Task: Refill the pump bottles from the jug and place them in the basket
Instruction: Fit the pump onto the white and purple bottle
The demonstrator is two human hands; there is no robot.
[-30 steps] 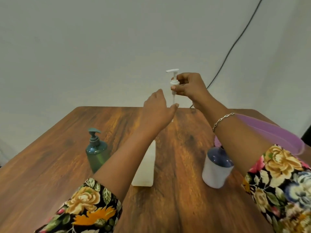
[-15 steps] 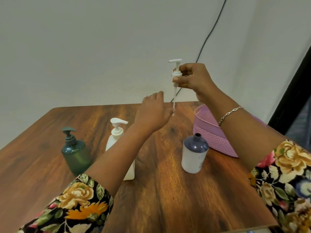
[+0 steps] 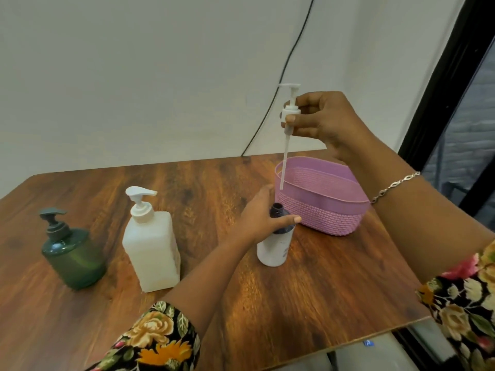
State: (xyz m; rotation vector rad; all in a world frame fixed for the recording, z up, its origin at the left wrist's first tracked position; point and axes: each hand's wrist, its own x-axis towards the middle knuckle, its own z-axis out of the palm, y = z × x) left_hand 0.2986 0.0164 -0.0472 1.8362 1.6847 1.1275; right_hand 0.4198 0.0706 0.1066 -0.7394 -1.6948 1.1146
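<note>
Hanging upright, pinched in right hand (image 3: pixel 324 121): white pump head (image 3: pixel 290 111), dip tube (image 3: pixel 284 162) tip above, just beyond open neck of white bottle (image 3: pixel 274 250); left hand (image 3: pixel 261 218) grips bottle shoulder, beside pink basket (image 3: pixel 334 200), tabletop (image 3: pixel 321 290) right edge.

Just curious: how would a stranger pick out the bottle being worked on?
On the wooden table, find the pink basket at the right. Beside it stands a small bottle, white below, dark on top, in the left hand. Unlike the green bottle and square white bottle, its neck has no pump.
</note>
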